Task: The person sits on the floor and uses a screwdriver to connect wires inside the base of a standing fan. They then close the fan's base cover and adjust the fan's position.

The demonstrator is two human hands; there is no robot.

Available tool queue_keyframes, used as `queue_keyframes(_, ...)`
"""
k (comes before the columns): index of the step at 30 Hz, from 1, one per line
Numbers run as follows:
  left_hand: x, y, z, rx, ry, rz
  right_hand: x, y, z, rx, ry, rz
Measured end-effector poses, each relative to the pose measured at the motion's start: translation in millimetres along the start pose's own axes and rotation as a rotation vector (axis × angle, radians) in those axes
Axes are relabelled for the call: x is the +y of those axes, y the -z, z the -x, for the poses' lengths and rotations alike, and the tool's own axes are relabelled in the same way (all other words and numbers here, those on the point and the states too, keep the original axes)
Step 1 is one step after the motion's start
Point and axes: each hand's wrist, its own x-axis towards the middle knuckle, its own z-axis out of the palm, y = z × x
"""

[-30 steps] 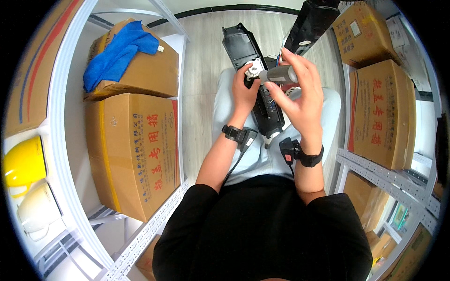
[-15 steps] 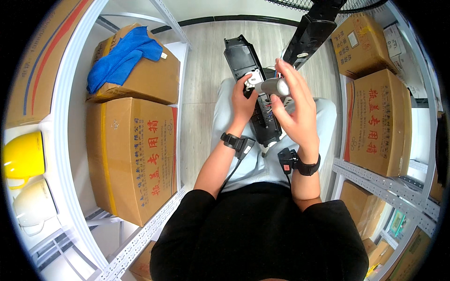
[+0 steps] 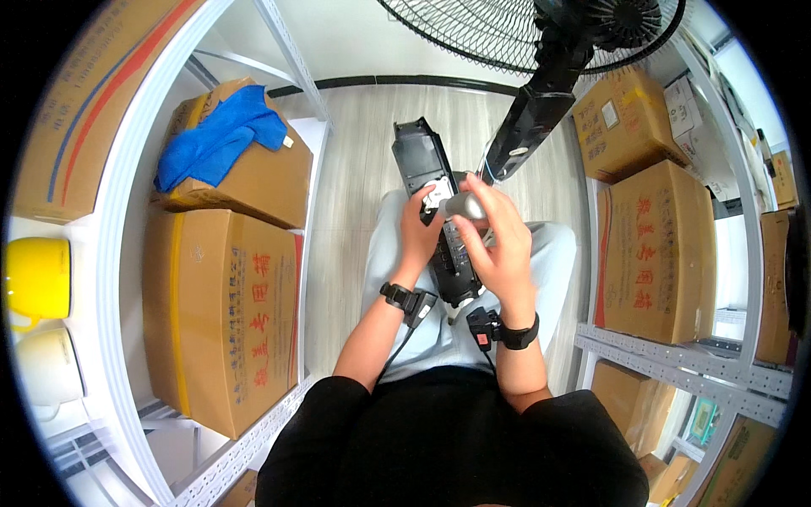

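A long black plastic housing (image 3: 420, 152) with an open, ribbed inside lies lengthwise over my lap. My left hand (image 3: 417, 232) is closed on its left edge, beside a white plastic part (image 3: 437, 193) fixed in it. My right hand (image 3: 503, 245) curls its fingers and thumb around a thick grey cylindrical tool (image 3: 465, 205), shaped like an electric screwdriver. The tool lies tilted over the housing, its narrow end toward the white part; its tip is hidden by my left hand. Thin wires (image 3: 486, 160) run near my right fingertips.
Beyond my hands a black fan stand (image 3: 536, 114) slants up to a round fan cage (image 3: 473, 34). Metal shelves flank me with cardboard boxes (image 3: 215, 313) on the left and more boxes (image 3: 646, 253) on the right. A blue cloth (image 3: 224, 139) drapes over one box; mugs (image 3: 42, 283) stand far left.
My right hand's fingers, spread apart beside the tool before, have closed around it. The whole view has shifted, so more of the fan cage shows. My left hand keeps its place on the housing.
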Motion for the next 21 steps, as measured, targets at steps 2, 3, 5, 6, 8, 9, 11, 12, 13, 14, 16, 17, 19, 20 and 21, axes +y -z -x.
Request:
queue_keyframes(2,-1.3,-0.1,1.2,0.005,-0.002,-0.015,3.9,-1.1,1.5,0.017,0.044,0.112)
queue_keyframes(3,-1.9,-0.4,1.4,0.008,-0.002,-0.022,6.5,-1.7,2.1,0.028,0.065,0.168)
queue_keyframes(5,-3.3,-0.8,2.8,-0.005,0.029,0.002,7.3,-5.5,1.7,0.042,0.02,0.103)
queue_keyframes(6,-4.0,-1.4,2.6,-0.009,0.051,0.021,5.5,-5.2,1.9,0.041,0.01,0.069)
queue_keyframes(8,-5.0,-0.6,3.1,-0.004,0.032,0.085,-7.9,1.8,-5.7,-0.006,0.074,0.067)
queue_keyframes(9,-5.7,0.2,3.1,-0.003,0.017,0.059,-14.7,4.9,-7.2,-0.033,0.059,0.032)
queue_keyframes(11,-4.0,-2.3,4.2,-0.014,0.037,0.054,-10.1,7.7,-1.4,-0.124,-0.016,-0.012)
queue_keyframes(12,-3.4,-3.1,4.8,-0.015,0.046,0.037,-6.4,5.7,-2.8,-0.073,0.096,0.033)
queue_keyframes(13,-9.1,-2.5,4.2,-0.027,0.057,0.04,-2.3,3.4,-2.8,-0.059,0.124,0.075)
queue_keyframes(14,-12.7,-1.4,2.4,-0.039,0.068,0.042,0.9,1.4,-1.9,-0.045,0.151,0.116)
queue_keyframes(16,-9.4,-0.8,2.8,-0.05,0.109,0.046,2.4,-0.2,-2.5,0.001,0.163,0.203)
queue_keyframes(17,-8.4,-2.6,3.4,-0.05,0.115,0.041,2.9,0.5,-1.6,0.002,0.096,0.188)
queue_keyframes(19,-4.7,-3.1,2.9,-0.045,0.129,0.024,-1.2,1.3,-1.2,-0.001,-0.035,0.15)
queue_keyframes(20,-4.8,-2.3,2.8,-0.04,0.125,0.045,-6.1,1.8,-3.2,0.012,-0.026,0.09)
queue_keyframes(21,-4.9,-0.3,3.9,-0.027,0.097,0.05,-11.6,2.5,-5.5,0.024,-0.018,0.03)
